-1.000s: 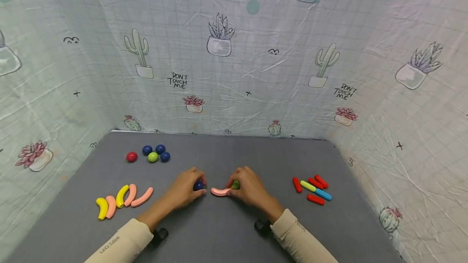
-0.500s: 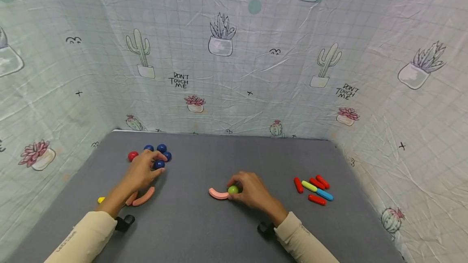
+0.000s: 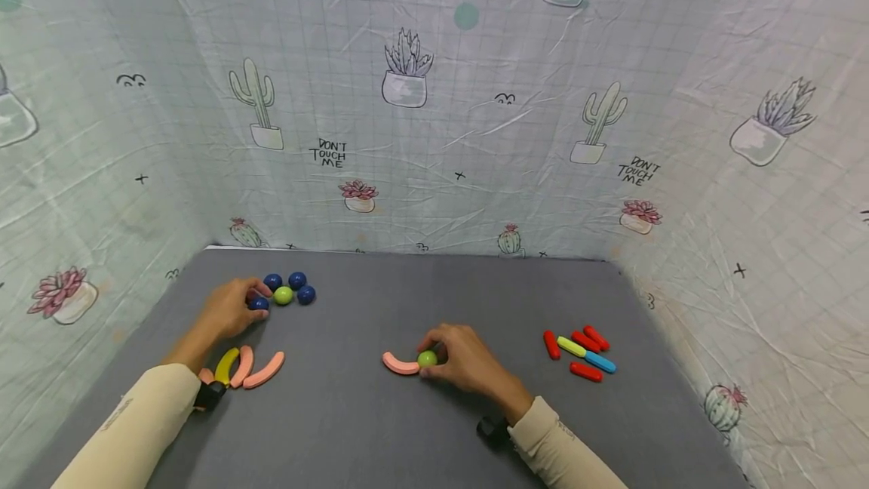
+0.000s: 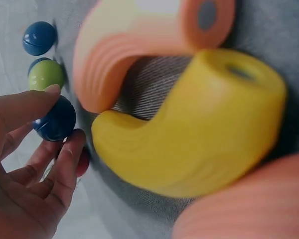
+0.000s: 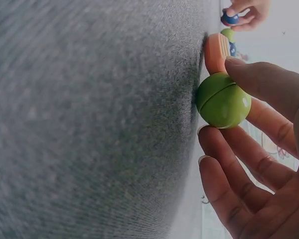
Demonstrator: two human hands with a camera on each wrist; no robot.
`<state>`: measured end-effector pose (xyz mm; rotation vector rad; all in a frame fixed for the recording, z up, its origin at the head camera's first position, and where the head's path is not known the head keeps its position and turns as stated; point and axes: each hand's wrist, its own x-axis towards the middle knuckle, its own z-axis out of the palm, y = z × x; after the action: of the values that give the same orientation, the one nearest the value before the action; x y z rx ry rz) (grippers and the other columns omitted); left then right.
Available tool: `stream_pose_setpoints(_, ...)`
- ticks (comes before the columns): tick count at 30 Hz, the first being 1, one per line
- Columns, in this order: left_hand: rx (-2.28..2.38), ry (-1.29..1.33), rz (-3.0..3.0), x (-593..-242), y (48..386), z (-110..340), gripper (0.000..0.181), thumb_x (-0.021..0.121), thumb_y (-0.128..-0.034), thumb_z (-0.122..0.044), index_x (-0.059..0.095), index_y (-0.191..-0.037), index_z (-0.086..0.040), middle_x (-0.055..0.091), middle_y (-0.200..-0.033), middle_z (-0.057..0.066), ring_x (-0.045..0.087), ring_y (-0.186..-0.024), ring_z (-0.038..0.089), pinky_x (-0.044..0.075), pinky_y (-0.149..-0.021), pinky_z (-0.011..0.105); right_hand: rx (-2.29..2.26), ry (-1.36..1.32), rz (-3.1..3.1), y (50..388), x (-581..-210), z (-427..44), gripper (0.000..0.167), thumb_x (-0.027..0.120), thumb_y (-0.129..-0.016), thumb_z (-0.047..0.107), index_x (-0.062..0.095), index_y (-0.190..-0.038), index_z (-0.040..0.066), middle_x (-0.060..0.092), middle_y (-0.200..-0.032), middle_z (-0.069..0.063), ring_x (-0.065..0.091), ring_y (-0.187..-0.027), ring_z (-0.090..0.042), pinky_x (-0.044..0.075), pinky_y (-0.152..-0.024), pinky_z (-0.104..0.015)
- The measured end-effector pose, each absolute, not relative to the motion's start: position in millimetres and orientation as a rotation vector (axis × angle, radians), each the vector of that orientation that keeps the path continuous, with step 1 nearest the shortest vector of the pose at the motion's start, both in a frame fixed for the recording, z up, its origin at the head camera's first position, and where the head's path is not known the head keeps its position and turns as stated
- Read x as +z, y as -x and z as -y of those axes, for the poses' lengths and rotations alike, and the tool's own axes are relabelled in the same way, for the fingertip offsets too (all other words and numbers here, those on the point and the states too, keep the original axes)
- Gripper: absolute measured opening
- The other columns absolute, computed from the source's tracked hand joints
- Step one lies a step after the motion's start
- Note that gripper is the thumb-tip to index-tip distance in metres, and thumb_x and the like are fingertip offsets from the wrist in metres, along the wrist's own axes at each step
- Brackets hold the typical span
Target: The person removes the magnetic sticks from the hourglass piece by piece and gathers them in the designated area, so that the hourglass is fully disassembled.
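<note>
My left hand [image 3: 227, 309] pinches a dark blue ball [image 3: 258, 304] between thumb and fingers, at the far left of the table. Just behind its fingers a red ball [image 4: 82, 162] peeks out in the left wrist view; the head view hides it. Right of that hand sit a green ball [image 3: 283, 295] and several blue balls [image 3: 306, 294]. At the table's middle my right hand [image 3: 468, 357] holds another green ball [image 5: 223, 100] between thumb and fingertips. That ball touches one end of a curved pink toy rod [image 3: 400, 364], which lies to its left.
Curved yellow [image 3: 226, 366] and pink rods [image 3: 264, 370] lie under and beside my left forearm. On the right are straight red rods [image 3: 586, 372], with a yellow-green rod [image 3: 571, 346] and a blue rod [image 3: 600, 361] end to end. A printed curtain [image 3: 441, 134] surrounds the grey table [image 3: 380, 429].
My left hand has carried the blue ball from the middle to the far left, over by the red ball. The right hand, green ball and pink rod have shifted slightly left and nearer.
</note>
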<state>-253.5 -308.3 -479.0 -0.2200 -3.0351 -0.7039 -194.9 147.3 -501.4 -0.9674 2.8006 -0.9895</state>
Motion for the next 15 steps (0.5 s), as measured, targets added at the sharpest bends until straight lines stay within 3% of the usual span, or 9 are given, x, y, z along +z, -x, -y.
stream_pose_setpoints(9, -0.572, 0.218, 3.0, -481, 260, 304, 0.03, 0.082, -0.0914, -0.012, 0.07, -0.116, -0.001, 0.069, -0.116, 0.031, 0.064, -0.107, 0.049, 0.05, -0.089, 0.065, -1.012, 0.949, -2.765, 194, -500, -145, 0.027, 0.091, -0.086, 0.02, 0.08, -0.109, 0.014, 0.076, -0.106, 0.001, 0.075, -0.087, -0.013, 0.055, -0.076, -0.022)
stream_pose_setpoints(15, -0.447, 0.228, 2.836, -470, 244, 283, 0.033, 0.086, -0.0893, -0.019, 0.073, -0.117, -0.007, 0.059, -0.106, 0.022, 0.056, -0.089, 0.035, 0.047, -0.072, 0.05, -1.046, 0.945, -2.747, 195, -500, -147, 0.027, 0.09, -0.087, 0.019, 0.08, -0.111, 0.013, 0.076, -0.108, 0.0, 0.075, -0.088, -0.013, 0.056, -0.077, -0.022)
